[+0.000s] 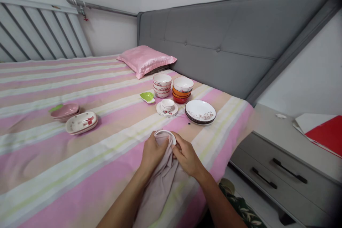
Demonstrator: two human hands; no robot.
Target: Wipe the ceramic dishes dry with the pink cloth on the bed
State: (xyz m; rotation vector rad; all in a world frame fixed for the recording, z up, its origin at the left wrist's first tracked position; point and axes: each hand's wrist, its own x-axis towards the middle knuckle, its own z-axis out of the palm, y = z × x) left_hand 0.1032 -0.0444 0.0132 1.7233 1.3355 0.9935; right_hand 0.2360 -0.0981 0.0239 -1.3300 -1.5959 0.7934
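Observation:
A round white dish [174, 138] is between my hands above the near part of the bed, its rim showing and most of it covered by a pale mauve cloth [162, 188]. My left hand [153, 151] is closed on the cloth, with the thumb pressing it into the dish. With its fingers at the right rim, my right hand [186, 155] grips the dish. Just beyond lie a stack of small white dishes on flowered saucers [160, 112] and a stack of brown-rimmed plates [200, 108]. The cloth hangs down toward my body.
Stacked white bowls [162, 87], a stack with orange and red bowls [182, 91] and a green leaf-shaped dish [147, 97] stand farther back. Oval dishes [81, 123] and pink dishes [65, 111] lie left. A pink pillow [146, 60] rests by the headboard [213, 32]; a nightstand [288, 149] is right.

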